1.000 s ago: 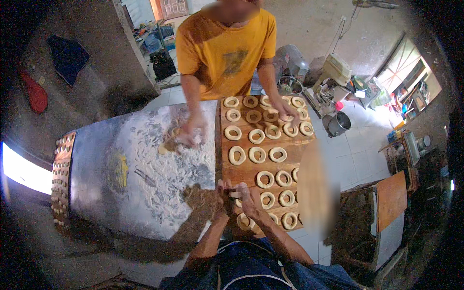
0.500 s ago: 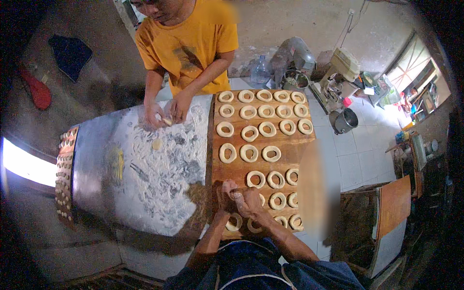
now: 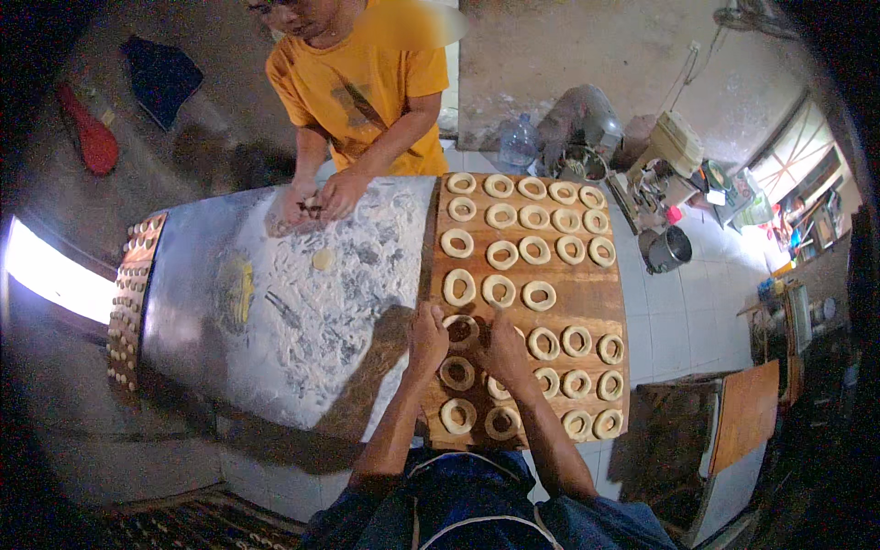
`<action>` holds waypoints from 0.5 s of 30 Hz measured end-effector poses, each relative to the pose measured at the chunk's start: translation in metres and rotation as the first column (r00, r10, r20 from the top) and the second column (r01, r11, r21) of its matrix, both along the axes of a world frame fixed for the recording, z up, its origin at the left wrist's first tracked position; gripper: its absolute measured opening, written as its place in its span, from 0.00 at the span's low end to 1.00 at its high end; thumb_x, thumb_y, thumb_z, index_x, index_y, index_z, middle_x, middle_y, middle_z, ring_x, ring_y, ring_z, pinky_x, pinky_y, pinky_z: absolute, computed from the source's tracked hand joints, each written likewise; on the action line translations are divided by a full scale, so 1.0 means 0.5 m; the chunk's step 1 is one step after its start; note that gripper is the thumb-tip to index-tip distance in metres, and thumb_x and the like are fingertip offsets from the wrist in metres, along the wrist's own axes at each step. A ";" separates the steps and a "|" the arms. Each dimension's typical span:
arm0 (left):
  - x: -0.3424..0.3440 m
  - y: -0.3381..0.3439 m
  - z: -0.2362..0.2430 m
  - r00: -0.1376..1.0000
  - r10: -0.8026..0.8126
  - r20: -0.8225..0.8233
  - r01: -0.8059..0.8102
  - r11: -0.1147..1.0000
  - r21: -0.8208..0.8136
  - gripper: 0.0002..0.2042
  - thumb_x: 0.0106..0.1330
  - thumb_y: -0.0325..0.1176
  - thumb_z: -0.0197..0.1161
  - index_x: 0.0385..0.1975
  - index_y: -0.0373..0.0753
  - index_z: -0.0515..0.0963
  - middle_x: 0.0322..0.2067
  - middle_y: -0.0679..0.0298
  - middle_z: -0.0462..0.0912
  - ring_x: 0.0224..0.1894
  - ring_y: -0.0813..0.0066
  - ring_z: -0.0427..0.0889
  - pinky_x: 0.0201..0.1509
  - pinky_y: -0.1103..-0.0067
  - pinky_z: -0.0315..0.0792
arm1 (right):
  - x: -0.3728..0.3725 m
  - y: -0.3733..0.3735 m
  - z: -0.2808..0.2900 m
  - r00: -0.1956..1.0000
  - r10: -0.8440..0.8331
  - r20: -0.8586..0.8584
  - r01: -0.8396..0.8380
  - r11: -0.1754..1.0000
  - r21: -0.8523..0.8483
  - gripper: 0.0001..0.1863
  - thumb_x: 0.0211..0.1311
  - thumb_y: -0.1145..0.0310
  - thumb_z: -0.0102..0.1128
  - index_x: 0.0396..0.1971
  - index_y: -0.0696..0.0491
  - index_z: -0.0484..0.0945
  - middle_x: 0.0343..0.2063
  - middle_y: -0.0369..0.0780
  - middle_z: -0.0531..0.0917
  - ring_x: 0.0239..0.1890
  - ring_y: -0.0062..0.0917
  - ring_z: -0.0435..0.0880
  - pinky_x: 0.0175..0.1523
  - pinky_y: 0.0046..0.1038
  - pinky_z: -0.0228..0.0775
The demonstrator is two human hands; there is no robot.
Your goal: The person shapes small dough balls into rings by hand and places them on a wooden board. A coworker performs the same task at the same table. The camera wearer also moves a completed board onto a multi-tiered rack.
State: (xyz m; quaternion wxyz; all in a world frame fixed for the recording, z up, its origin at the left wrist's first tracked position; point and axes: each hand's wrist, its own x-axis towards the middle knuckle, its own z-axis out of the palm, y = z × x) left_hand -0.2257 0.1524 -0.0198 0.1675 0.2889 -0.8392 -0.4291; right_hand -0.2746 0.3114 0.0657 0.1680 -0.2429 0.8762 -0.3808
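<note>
A pale dough ring [image 3: 460,331] lies near the left edge of a wooden board [image 3: 577,298], between my two hands. My left hand [image 3: 427,341] has its fingers curled at the ring's left side, thumb upward. On the ring's right side, my right hand [image 3: 502,350] is bent over the board, its fingertips curled by the ring's edge and partly hidden. Both hands appear to hold the ring by its sides. Several rows of similar rings cover the board; my right hand and forearm hide parts of some.
Left of the board, a metal tabletop [image 3: 188,302] carries scattered flour, a small dough piece [image 3: 322,260] and a yellow smear [image 3: 236,293]. Across it, a co-worker's hands [image 3: 321,202] handle a small piece. Another board [image 3: 137,302] with small pieces lies far left.
My hands have parted from close together and moved forward along the board. A ring now shows between them in the row's left spot. The whole view has shifted slightly.
</note>
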 end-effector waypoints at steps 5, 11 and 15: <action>0.025 -0.007 0.037 0.975 -0.213 -0.062 0.206 0.973 -0.100 0.10 0.68 0.35 0.63 0.38 0.34 0.78 0.37 0.55 0.78 0.41 0.53 0.79 0.45 0.61 0.73 | 0.055 0.016 -0.035 0.981 0.074 -0.177 -0.050 0.989 0.137 0.32 0.56 0.69 0.68 0.61 0.56 0.67 0.51 0.54 0.75 0.50 0.49 0.77 0.49 0.48 0.71; 0.029 -0.043 0.008 0.951 -0.117 -0.286 0.098 0.992 -0.080 0.11 0.60 0.35 0.71 0.33 0.35 0.79 0.33 0.57 0.79 0.39 0.55 0.80 0.44 0.62 0.72 | 0.112 0.002 0.018 1.000 0.009 0.026 -0.010 0.999 0.046 0.24 0.61 0.71 0.63 0.57 0.56 0.72 0.32 0.46 0.77 0.35 0.35 0.77 0.42 0.37 0.73; 0.021 -0.255 0.039 0.975 0.156 -0.159 -0.213 0.862 -0.460 0.09 0.62 0.31 0.66 0.40 0.38 0.77 0.37 0.49 0.81 0.49 0.45 0.77 0.54 0.58 0.70 | 0.166 0.095 -0.024 0.982 -0.097 -0.164 0.067 0.982 -0.177 0.15 0.62 0.76 0.61 0.50 0.56 0.76 0.33 0.36 0.72 0.31 0.18 0.69 0.35 0.25 0.68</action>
